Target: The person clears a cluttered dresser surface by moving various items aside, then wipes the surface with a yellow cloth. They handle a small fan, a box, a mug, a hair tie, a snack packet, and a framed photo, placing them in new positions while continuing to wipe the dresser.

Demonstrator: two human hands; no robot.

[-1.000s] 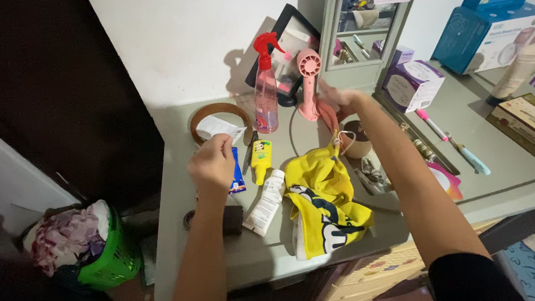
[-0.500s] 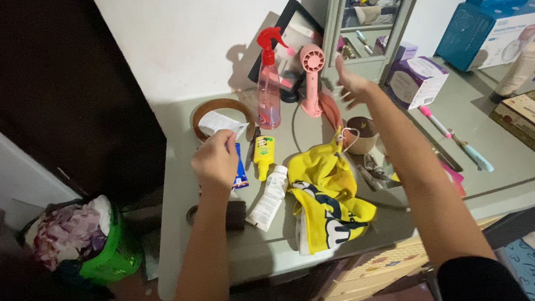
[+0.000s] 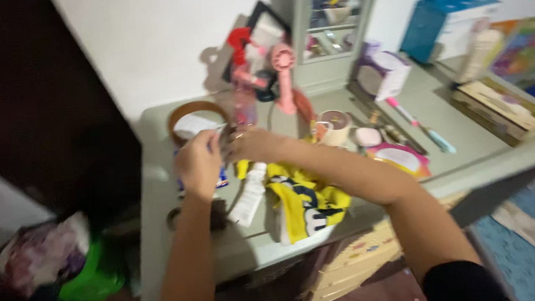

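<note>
head | left hand (image 3: 199,163) touching right hand (image 3: 249,144) | table (image 3: 154,180) left edge

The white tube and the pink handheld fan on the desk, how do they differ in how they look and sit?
The white tube lies flat near the desk's front, beside the yellow cloth; the pink handheld fan stands upright at the back, near the wall. The tube is white and plain in outline; the fan is pink with a round head on a slim handle. Both rest on the grey desk, and neither hand touches them.
</note>
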